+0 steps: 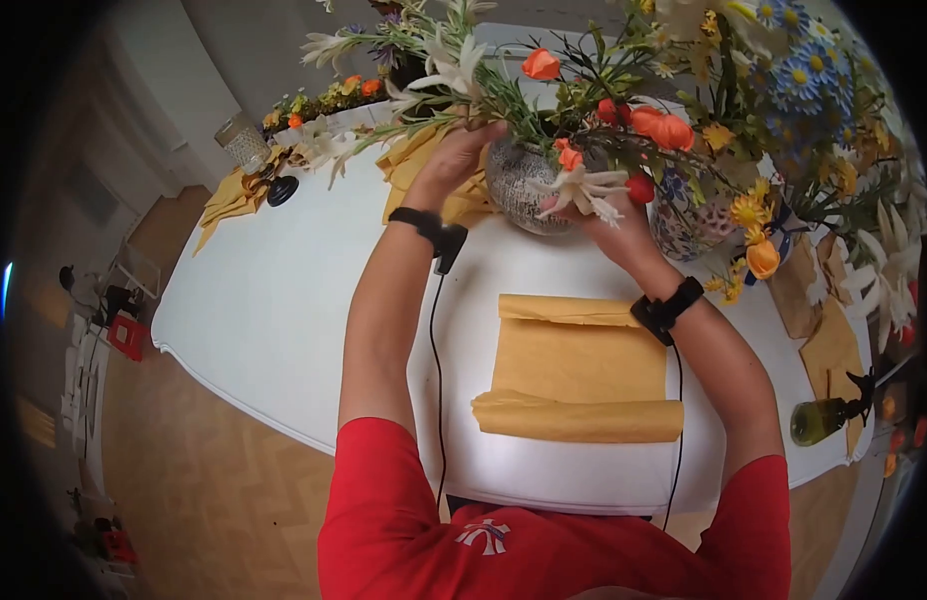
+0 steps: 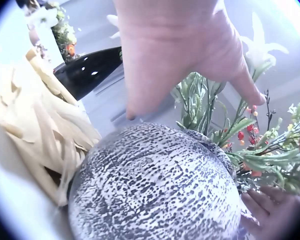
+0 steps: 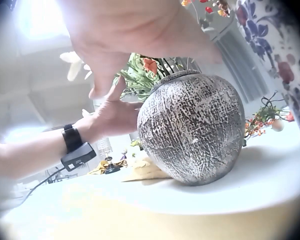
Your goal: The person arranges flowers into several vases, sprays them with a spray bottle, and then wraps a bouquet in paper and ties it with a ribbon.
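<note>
A round speckled grey vase (image 1: 524, 188) full of artificial flowers (image 1: 544, 70) stands on the white table (image 1: 284, 290). My left hand (image 1: 462, 150) reaches in at the vase's mouth, thumb and fingers closed around the green stems (image 2: 200, 102). In the left wrist view that hand (image 2: 185, 50) hangs just above the vase (image 2: 155, 185). My right hand (image 1: 612, 222) is at the vase's right side, partly behind a white bloom (image 1: 584, 190). Its fingertips (image 2: 270, 210) lie against the vase's shoulder. The right wrist view shows the vase (image 3: 195, 135) with the left hand (image 3: 110, 115) at its neck.
A partly rolled yellow paper sheet (image 1: 579, 375) lies on the table in front of me. A patterned floral vase (image 1: 689, 225) stands just right of the grey one. Yellow napkins (image 1: 234, 195) and a glass (image 1: 246, 145) sit at the far left, a green bottle (image 1: 822, 418) at the right edge.
</note>
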Action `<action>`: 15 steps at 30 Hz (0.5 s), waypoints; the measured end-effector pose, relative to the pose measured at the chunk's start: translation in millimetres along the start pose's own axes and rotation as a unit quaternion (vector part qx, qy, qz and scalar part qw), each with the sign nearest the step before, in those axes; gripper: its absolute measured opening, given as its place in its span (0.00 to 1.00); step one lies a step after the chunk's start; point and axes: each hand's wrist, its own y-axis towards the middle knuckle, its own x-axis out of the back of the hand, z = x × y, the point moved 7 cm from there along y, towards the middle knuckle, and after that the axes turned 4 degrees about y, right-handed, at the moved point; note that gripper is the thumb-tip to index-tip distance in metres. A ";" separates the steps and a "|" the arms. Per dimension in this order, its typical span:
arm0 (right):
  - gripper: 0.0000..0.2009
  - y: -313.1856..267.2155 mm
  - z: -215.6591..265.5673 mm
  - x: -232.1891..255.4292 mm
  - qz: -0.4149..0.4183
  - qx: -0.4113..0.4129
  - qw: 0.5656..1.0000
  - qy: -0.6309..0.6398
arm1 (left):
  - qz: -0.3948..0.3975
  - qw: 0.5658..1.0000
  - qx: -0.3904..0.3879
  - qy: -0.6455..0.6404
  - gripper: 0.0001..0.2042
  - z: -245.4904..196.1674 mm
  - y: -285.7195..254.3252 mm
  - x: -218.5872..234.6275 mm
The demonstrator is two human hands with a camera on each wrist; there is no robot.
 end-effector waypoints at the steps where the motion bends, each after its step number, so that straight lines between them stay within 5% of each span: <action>1: 0.14 2.5 21.7 2.5 -0.050 0.043 0.996 -0.052 | -0.003 0.999 0.001 -0.045 0.27 3.5 6.2 0.7; 3: 0.16 28.2 7.2 7.5 -0.115 0.154 0.969 -0.154 | -0.005 0.991 0.004 -0.135 0.26 7.9 22.2 4.7; 4: 0.16 28.5 25.8 8.2 -0.149 0.258 0.918 -0.262 | 0.028 0.984 0.020 -0.176 0.26 4.3 28.0 -2.8; 6: 0.15 40.9 44.3 12.2 -0.141 0.179 0.968 -0.103 | 0.050 0.987 0.024 -0.150 0.32 7.5 35.1 1.1; 9: 0.16 61.6 55.2 20.7 -0.150 0.106 0.983 0.030 | 0.062 0.993 0.005 -0.103 0.37 -6.2 27.5 -6.0; 12: 0.24 82.2 37.1 19.5 -0.114 0.107 0.975 -0.157 | 0.093 0.994 -0.039 -0.042 0.42 -32.5 15.7 -26.5; 15: 0.23 86.2 69.6 16.3 -0.039 -0.072 0.992 -0.100 | 0.091 0.988 -0.088 0.088 0.42 -48.0 14.9 -39.7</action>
